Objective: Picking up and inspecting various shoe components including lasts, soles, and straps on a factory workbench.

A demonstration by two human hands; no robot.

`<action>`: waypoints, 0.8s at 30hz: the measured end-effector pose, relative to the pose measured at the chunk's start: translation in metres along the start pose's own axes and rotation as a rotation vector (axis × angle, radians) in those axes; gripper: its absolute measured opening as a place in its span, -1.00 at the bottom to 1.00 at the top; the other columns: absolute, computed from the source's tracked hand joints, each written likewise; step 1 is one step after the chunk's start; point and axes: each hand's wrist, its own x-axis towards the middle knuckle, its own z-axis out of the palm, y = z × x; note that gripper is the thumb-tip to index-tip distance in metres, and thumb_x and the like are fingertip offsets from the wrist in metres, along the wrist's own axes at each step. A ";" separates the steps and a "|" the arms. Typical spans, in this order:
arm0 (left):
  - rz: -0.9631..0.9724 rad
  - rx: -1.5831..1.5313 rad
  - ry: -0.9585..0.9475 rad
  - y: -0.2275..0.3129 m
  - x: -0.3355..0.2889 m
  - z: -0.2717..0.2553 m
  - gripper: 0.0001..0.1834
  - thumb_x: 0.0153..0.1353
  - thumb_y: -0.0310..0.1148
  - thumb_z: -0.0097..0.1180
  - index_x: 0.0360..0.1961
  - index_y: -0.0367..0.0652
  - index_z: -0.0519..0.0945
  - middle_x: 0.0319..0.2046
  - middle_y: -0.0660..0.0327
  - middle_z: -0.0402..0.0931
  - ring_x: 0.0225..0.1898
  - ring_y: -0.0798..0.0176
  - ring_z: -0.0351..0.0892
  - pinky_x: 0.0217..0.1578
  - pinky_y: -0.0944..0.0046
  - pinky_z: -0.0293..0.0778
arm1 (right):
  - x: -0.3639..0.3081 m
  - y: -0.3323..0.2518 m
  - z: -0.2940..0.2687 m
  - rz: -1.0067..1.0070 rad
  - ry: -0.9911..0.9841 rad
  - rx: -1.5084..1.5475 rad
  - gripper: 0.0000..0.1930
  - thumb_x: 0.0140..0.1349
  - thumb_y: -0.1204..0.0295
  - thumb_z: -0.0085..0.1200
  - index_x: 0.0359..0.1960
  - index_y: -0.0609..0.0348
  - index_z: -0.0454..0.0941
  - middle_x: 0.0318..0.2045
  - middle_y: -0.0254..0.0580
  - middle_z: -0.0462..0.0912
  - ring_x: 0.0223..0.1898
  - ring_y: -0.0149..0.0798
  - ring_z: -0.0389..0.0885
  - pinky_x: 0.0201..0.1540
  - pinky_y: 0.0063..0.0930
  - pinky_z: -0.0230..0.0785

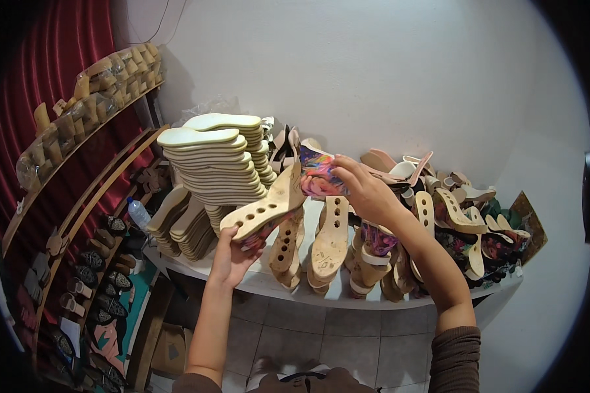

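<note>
Over the middle of a white table (252,280), between its near edge and the far edge along the wall, a person holds up one wooden shoe sole (269,203) in two bare hands. The left hand (233,259) is clamped on the sole's flat end, its thumb at the tip and its fingers curled below. The right hand (367,190) grips the raised end, where a bright patterned part (318,173) in pink, purple and orange shows; its thumb is hidden. The sole's long axis runs aslant: the flat end, with a row of four round holes, points toward the table's near left corner, and the raised end points toward the far edge. The face with the holes is turned up.

Piled toward the table's far left corner are pale insoles (210,170), beside the sole; whether they touch cannot be told. More holed wooden soles (331,242) stand along the near edge, and a heap of sandals (459,213) covers the right end.

The step in hand seems to be handling or looking over this one piece. Judging by its lifted, slanted position, the next move calls for firm support at both ends while it is turned or lowered.
</note>
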 end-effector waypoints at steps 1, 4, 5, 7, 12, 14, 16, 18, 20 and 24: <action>-0.005 0.000 -0.003 0.001 -0.007 -0.005 -0.44 0.11 -0.01 -0.10 0.03 -0.19 0.36 -0.15 0.12 0.46 -0.19 0.20 0.46 -0.16 0.25 0.41 | -0.001 -0.007 0.002 0.114 0.009 0.145 -0.43 -0.08 0.60 0.08 0.05 0.21 0.20 0.12 -0.03 0.25 0.16 -0.02 0.24 -0.01 -0.31 0.38; 0.023 0.026 0.081 0.011 -0.027 -0.021 -0.40 0.09 0.01 -0.10 0.03 -0.23 0.36 -0.17 0.03 0.48 -0.12 0.11 0.47 -0.11 0.19 0.39 | 0.002 -0.023 -0.003 0.198 0.112 0.309 -0.38 -0.09 0.62 0.14 0.07 0.18 0.17 0.10 -0.02 0.24 0.13 0.03 0.26 0.05 -0.28 0.29; 0.019 0.028 0.076 0.012 -0.032 -0.032 -0.40 0.09 0.01 -0.10 0.03 -0.23 0.36 -0.17 0.03 0.48 -0.12 0.11 0.47 -0.11 0.19 0.39 | 0.004 -0.027 -0.004 0.221 0.174 0.371 -0.37 -0.09 0.62 0.15 0.07 0.18 0.17 0.10 -0.03 0.25 0.12 0.03 0.26 0.08 -0.28 0.25; -0.008 0.073 0.032 0.015 -0.039 -0.057 -0.39 0.08 -0.01 -0.09 0.03 -0.27 0.35 -0.24 -0.01 0.50 -0.14 0.06 0.48 -0.12 0.19 0.39 | 0.010 -0.033 -0.002 0.249 0.213 0.347 -0.35 -0.10 0.61 0.17 0.09 0.18 0.17 0.07 -0.03 0.27 0.12 0.03 0.27 0.14 -0.27 0.17; -0.061 0.014 0.006 0.029 -0.056 -0.099 -0.42 0.05 -0.08 0.00 0.03 -0.23 0.33 -0.20 0.06 0.47 -0.21 0.16 0.48 -0.18 0.24 0.41 | 0.035 -0.055 0.004 0.396 0.249 0.346 -0.34 -0.12 0.61 0.19 0.09 0.19 0.19 0.04 0.00 0.31 0.11 0.01 0.29 0.13 -0.25 0.17; -0.077 0.028 0.035 0.035 -0.062 -0.120 -0.42 0.06 -0.08 -0.02 0.05 -0.23 0.32 -0.16 0.05 0.47 -0.18 0.15 0.48 -0.16 0.23 0.42 | 0.044 -0.063 0.008 0.309 0.231 0.229 -0.36 -0.14 0.62 0.19 0.07 0.20 0.23 0.03 0.01 0.32 0.10 0.03 0.30 0.12 -0.25 0.18; -0.103 0.031 0.020 0.037 -0.065 -0.146 -0.42 0.06 -0.07 -0.04 0.05 -0.23 0.32 -0.15 0.04 0.47 -0.16 0.14 0.48 -0.15 0.23 0.41 | 0.048 -0.073 0.014 0.317 0.231 0.242 -0.37 -0.14 0.61 0.20 0.06 0.20 0.24 0.03 0.00 0.32 0.10 0.03 0.30 0.12 -0.25 0.18; -0.122 0.097 0.006 0.038 -0.066 -0.167 -0.31 0.04 0.03 -0.09 0.09 -0.28 0.30 -0.14 -0.06 0.48 -0.13 0.10 0.49 -0.09 0.24 0.39 | 0.050 -0.082 0.025 0.354 0.242 0.278 -0.37 -0.14 0.59 0.23 0.05 0.18 0.26 0.02 -0.02 0.33 0.09 0.01 0.31 0.12 -0.26 0.18; -0.145 0.094 0.005 0.039 -0.066 -0.182 -0.30 0.04 0.03 -0.08 0.09 -0.28 0.30 -0.14 -0.06 0.48 -0.14 0.09 0.49 -0.09 0.24 0.39 | 0.054 -0.088 0.031 0.359 0.278 0.265 -0.37 -0.14 0.57 0.24 0.05 0.17 0.27 0.00 -0.05 0.35 0.07 -0.02 0.33 0.11 -0.28 0.19; -0.190 0.069 -0.006 0.041 -0.064 -0.197 -0.29 0.03 0.05 -0.09 0.09 -0.29 0.30 -0.15 -0.07 0.49 -0.15 0.08 0.51 -0.12 0.26 0.41 | 0.066 -0.083 0.043 0.472 0.371 0.404 -0.43 -0.06 0.46 0.26 0.03 0.12 0.29 -0.14 -0.07 0.45 -0.05 -0.12 0.41 0.00 -0.31 0.25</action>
